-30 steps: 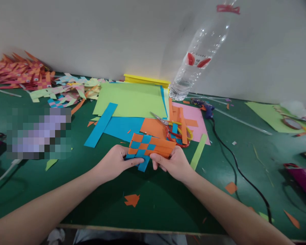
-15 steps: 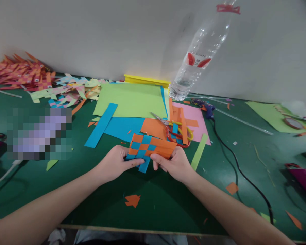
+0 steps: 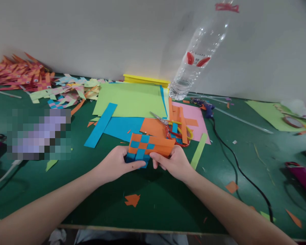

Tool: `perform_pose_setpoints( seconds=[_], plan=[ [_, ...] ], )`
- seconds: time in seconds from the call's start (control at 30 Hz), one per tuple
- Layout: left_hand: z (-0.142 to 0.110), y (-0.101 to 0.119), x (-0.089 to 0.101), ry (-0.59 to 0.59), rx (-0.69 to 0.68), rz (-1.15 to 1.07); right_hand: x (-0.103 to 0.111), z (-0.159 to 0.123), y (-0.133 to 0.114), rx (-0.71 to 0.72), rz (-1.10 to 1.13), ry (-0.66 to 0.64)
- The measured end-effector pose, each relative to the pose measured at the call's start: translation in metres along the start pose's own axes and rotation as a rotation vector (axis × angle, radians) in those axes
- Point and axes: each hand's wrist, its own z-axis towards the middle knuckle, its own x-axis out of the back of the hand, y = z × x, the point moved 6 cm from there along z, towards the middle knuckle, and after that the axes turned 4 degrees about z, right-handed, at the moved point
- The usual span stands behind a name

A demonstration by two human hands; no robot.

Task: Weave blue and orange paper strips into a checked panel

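Note:
Between my hands is a woven paper piece (image 3: 142, 146) of orange and blue strips, checkered on its left part, with plain orange strips running out to the right. My left hand (image 3: 118, 161) grips its lower left side, the thumb lying across the blue strips along the bottom. At the right, my right hand (image 3: 173, 161) pinches the orange strip ends between thumb and fingers. Some fingers of both hands are hidden behind the paper. Just beyond it lie red-handled scissors (image 3: 163, 119) and a loose blue strip (image 3: 101, 126).
Green paper sheets (image 3: 130, 100) lie at the back, with a plastic bottle (image 3: 191, 61) leaning by the wall. To the right rests a glue gun (image 3: 206, 109) with a black cord. Woven orange paper pieces (image 3: 22, 73) pile up far left. Orange scraps (image 3: 132, 200) dot the green table.
The lower blue strips that hung down below the weave are now bent upward under my left thumb. My right hand keeps its hold on the orange ends.

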Motion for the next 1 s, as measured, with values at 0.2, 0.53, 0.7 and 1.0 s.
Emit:
perform_pose_setpoints(
  seconds=[0.2,0.53,0.7,1.0],
  plan=[
    [0.0009,0.0036,0.0047,0.059,-0.065,-0.035,-0.0046,-0.0004,0.0061,-0.027,-0.005,-0.054],
    [-0.0011,0.0016,0.0057,0.078,-0.010,0.030,-0.0045,0.0007,0.0093,-0.065,0.090,-0.092],
    [-0.0013,0.0051,0.0067,0.101,-0.050,0.047,-0.0056,0.0025,0.0092,-0.039,0.124,-0.103],
    [0.0015,0.0034,0.0014,0.011,-0.023,-0.161,-0.0056,-0.0007,0.0083,-0.012,0.152,-0.066]
  ],
)
